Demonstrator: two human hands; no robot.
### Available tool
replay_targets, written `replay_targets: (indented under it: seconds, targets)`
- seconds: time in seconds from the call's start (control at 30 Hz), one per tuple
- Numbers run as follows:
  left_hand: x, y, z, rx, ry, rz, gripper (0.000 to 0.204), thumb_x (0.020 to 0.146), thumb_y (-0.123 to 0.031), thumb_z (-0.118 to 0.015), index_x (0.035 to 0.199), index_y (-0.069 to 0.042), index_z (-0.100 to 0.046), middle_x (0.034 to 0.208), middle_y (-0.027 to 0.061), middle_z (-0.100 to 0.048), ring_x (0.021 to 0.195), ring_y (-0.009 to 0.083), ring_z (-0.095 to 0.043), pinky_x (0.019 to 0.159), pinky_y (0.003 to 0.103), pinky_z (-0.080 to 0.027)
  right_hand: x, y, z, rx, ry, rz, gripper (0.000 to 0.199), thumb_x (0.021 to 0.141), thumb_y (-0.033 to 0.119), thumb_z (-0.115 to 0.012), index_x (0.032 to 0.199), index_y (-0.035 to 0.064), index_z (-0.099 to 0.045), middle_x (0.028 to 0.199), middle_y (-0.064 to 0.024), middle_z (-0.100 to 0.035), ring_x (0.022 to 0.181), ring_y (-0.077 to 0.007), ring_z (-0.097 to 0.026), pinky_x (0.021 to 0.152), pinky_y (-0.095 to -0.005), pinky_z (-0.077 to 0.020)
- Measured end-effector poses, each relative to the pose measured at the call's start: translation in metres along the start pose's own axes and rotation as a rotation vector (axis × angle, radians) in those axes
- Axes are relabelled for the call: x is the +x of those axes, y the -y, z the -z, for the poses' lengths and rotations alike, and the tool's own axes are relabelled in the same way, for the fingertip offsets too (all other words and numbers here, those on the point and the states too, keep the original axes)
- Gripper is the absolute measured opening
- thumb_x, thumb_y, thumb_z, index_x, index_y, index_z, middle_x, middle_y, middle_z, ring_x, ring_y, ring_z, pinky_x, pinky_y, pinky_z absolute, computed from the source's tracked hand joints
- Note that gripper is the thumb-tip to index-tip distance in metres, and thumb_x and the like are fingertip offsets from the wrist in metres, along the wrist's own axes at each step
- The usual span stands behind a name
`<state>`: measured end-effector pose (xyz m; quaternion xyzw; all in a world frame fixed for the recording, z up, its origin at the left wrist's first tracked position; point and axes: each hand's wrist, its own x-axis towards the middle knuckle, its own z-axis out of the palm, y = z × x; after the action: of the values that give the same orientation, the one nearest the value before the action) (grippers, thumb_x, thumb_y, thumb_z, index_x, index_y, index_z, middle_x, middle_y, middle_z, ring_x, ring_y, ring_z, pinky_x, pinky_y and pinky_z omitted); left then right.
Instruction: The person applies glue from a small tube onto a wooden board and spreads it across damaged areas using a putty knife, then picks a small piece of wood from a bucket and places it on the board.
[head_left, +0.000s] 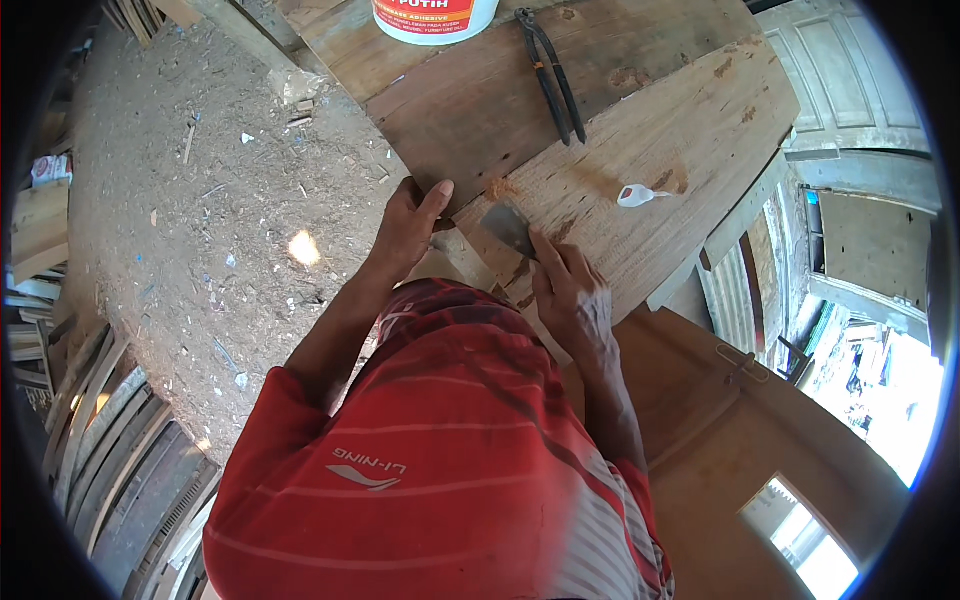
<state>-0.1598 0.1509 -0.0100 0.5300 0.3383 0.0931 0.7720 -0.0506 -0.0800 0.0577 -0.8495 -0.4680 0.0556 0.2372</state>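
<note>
Scraper blade (507, 226), a flat grey metal putty knife, lies tilted against the near edge of the pale wooden panel (640, 170), close to the corner where that panel meets the darker brown plank (480, 110) beside it. The pale panel runs away to the right and far side with bare wood open around the blade; its near edge drops off just below the hands, above a sawdust-strewn dirt floor (200, 200) on the left and a smooth brown board (720, 420) lower right.

The blade looks dull grey and worn, wider at its working end, with an orange-brown patch of filler on the wood just beyond it. Rough, chipped patches mark the panel's surface near the blade.

The right hand (568, 285) is closed around the scraper's handle, index finger stretched along the back of the blade, wrist bent down toward the panel. The left hand (410, 225) rests on the edge of the darker plank, thumb on top and fingers curled under the edge, gripping the wood itself.

Farther off on the plank lie black iron pincers (552, 75), next to a white plastic tub with a red label (435, 18). A small white plastic spoon (636, 194) sits on the pale panel, well apart from the blade.
</note>
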Motion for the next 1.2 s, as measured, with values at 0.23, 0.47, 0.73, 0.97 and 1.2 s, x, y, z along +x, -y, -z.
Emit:
replay_targets:
  seconds: [0.23, 0.47, 0.73, 0.97, 1.2]
  targets:
    - [0.004, 0.009, 0.009, 0.048, -0.009, -0.018, 0.07, 0.102, -0.044, -0.065, 0.144, 0.008, -0.044, 0.138, 0.0201, -0.057, 0.123, 0.0263, -0.062, 0.1, 0.04, -0.058, 0.025, -0.013, -0.004, -0.107, 0.019, 0.04, 0.05, 0.09, 0.013, -0.072, 0.139, 0.0154, -0.065, 0.096, -0.0093, -0.062, 0.08, -0.0288, -0.069, 0.069, -0.0416, -0.058]
    - [-0.004, 0.001, 0.004, -0.006, -0.024, 0.013, 0.072, 0.101, -0.046, -0.066, 0.145, 0.007, -0.044, 0.139, 0.0198, -0.057, 0.125, 0.0266, -0.061, 0.1, 0.04, -0.057, 0.012, -0.015, -0.004, -0.107, 0.055, 0.07, 0.046, 0.093, 0.012, -0.07, 0.139, 0.0146, -0.065, 0.098, -0.0108, -0.063, 0.079, -0.0302, -0.069, 0.067, -0.0434, -0.0579]
    - [-0.004, -0.001, 0.003, -0.004, -0.028, 0.028, 0.073, 0.101, -0.046, -0.066, 0.145, 0.007, -0.044, 0.139, 0.0187, -0.057, 0.125, 0.0256, -0.061, 0.102, 0.039, -0.056, 0.021, -0.017, -0.001, -0.102, 0.024, 0.051, 0.043, 0.094, 0.013, -0.071, 0.136, 0.0143, -0.067, 0.095, -0.0109, -0.063, 0.079, -0.0296, -0.069, 0.065, -0.0435, -0.0573]
    - [-0.002, -0.001, 0.004, 0.005, -0.022, 0.037, 0.071, 0.101, -0.045, -0.066, 0.144, 0.007, -0.045, 0.137, 0.0191, -0.059, 0.124, 0.0255, -0.061, 0.102, 0.039, -0.056, 0.022, -0.016, -0.003, -0.092, -0.007, -0.005, 0.04, 0.093, 0.013, -0.072, 0.133, 0.0143, -0.069, 0.094, -0.0106, -0.063, 0.076, -0.0291, -0.069, 0.064, -0.0433, -0.0574]
    - [0.0, 0.0, 0.005, 0.041, -0.01, 0.005, 0.069, 0.102, -0.043, -0.066, 0.144, 0.008, -0.046, 0.136, 0.0192, -0.06, 0.124, 0.0253, -0.062, 0.102, 0.038, -0.055, 0.027, -0.009, -0.004, -0.111, -0.004, -0.043, 0.039, 0.093, 0.011, -0.071, 0.133, 0.0123, -0.069, 0.096, -0.0115, -0.064, 0.076, -0.0292, -0.07, 0.064, -0.0435, -0.058]
